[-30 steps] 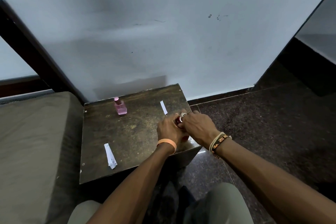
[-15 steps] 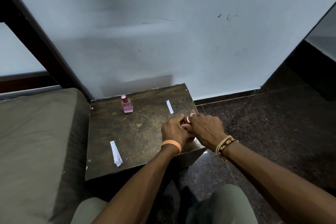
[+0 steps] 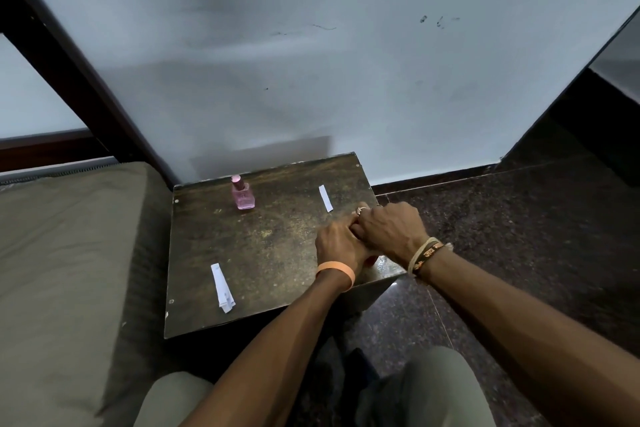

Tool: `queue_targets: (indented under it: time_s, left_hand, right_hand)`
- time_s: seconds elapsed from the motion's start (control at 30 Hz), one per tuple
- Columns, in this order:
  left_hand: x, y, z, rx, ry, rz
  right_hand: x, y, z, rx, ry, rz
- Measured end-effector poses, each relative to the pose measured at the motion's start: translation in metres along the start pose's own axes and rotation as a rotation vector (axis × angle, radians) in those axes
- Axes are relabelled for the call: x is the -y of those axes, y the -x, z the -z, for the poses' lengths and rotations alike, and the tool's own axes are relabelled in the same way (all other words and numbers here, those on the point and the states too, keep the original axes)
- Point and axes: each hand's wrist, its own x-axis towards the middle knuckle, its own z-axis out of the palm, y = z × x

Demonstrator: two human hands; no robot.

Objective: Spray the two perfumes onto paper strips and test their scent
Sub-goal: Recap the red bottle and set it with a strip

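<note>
A pink perfume bottle (image 3: 244,196) with a pink cap stands upright at the back left of a small dark table (image 3: 263,253). One white paper strip (image 3: 325,198) lies at the back right, and folded white paper strips (image 3: 221,288) lie at the front left. At the table's right edge my left hand (image 3: 337,243) and my right hand (image 3: 391,229) are pressed together, fingers curled round a red perfume bottle (image 3: 372,260). Only a sliver of red shows below the hands. My right hand sits over the bottle's top, which is hidden.
A grey cushioned seat (image 3: 69,253) borders the table on the left, with a dark wooden frame (image 3: 79,80) behind it. A pale wall rises behind the table. Dark speckled floor (image 3: 519,236) spreads to the right. My knees are below the table's front edge.
Both hands stay clasped on the red bottle at the table's right edge. Less red shows between them now. My head has shifted, so the table sits slightly differently in view.
</note>
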Motion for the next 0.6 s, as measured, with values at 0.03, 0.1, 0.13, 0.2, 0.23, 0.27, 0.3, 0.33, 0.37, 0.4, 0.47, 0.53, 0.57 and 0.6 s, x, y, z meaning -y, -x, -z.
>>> queue_targets:
  time_s: [0.03, 0.1, 0.13, 0.2, 0.23, 0.27, 0.3, 0.33, 0.37, 0.4, 0.47, 0.53, 0.57, 0.6]
  left_hand:
    - [0.000, 0.000, 0.000, 0.002, -0.001, 0.005]
    - [0.003, 0.001, 0.000, 0.002, 0.001, 0.003]
    - [0.004, 0.002, 0.000, -0.002, 0.006, -0.001]
    - [0.007, 0.002, -0.001, -0.013, 0.012, -0.012]
    - [0.006, 0.001, -0.003, -0.015, 0.008, -0.021]
    - [0.006, 0.000, -0.004, -0.012, 0.007, -0.023]
    - [0.004, -0.001, -0.006, -0.005, 0.011, -0.020]
    - [0.003, -0.001, -0.005, -0.001, 0.016, -0.014]
    - [0.003, -0.002, -0.004, 0.000, 0.016, -0.011]
    - [0.004, -0.002, -0.003, -0.001, 0.012, -0.015]
    - [0.009, 0.000, -0.002, -0.008, 0.010, -0.027]
    - [0.010, 0.000, -0.002, -0.007, 0.013, -0.029]
    - [0.009, -0.001, -0.004, 0.005, 0.011, -0.030]
    - [0.007, -0.002, -0.005, 0.017, 0.012, -0.023]
  right_hand:
    - [0.004, -0.003, -0.001, 0.011, -0.076, -0.060]
    - [0.010, -0.004, 0.002, 0.044, -0.171, -0.110]
    - [0.009, -0.003, 0.004, 0.043, -0.173, -0.084]
    - [-0.002, 0.002, 0.006, -0.004, -0.035, 0.049]
    - [-0.008, 0.004, 0.007, -0.015, 0.050, 0.094]
    - [-0.012, 0.005, 0.005, -0.012, 0.090, 0.093]
    - [-0.012, 0.006, 0.003, 0.002, 0.060, 0.056]
    - [-0.008, 0.006, 0.001, 0.021, -0.016, -0.008]
    - [-0.002, 0.003, 0.001, 0.048, -0.081, -0.080]
    - [0.004, 0.002, 0.004, 0.070, -0.124, -0.127]
    - [0.007, 0.003, 0.010, 0.058, -0.117, -0.081]
    - [-0.001, 0.006, 0.016, 0.036, -0.006, 0.054]
    - [-0.006, 0.007, 0.016, 0.032, 0.038, 0.079]
    - [-0.008, 0.007, 0.015, 0.031, 0.037, 0.058]
